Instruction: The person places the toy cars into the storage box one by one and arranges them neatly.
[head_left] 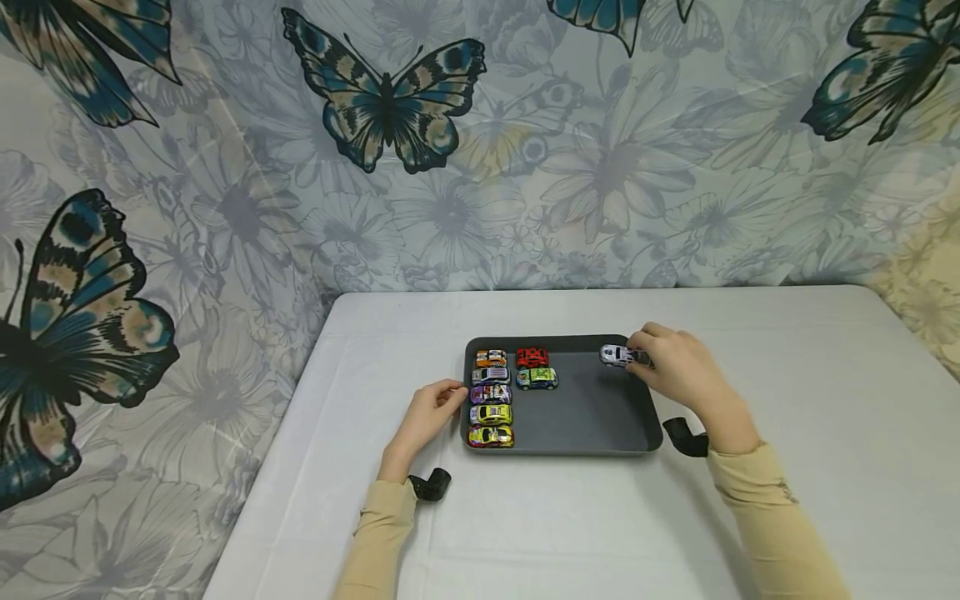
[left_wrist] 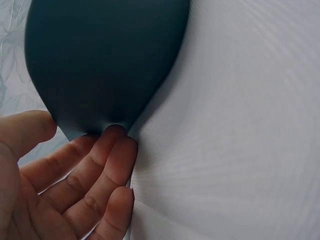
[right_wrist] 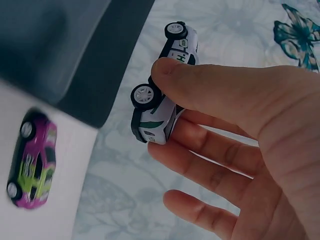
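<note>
A dark grey tray lies on the white-covered table. In its left part toy cars stand in two columns: several at the left edge, including a purple car, then a red car above a green car. My right hand holds a white toy car between thumb and fingers, over the tray's back right corner. At the tray's left rim, my left hand grips the edge, thumb on one side and fingertips against the outer wall.
A pink and green toy car sits on the white cloth outside the tray in the right wrist view; the head view does not show it. Behind the table hangs a butterfly-patterned cloth. Each wrist wears a black camera mount.
</note>
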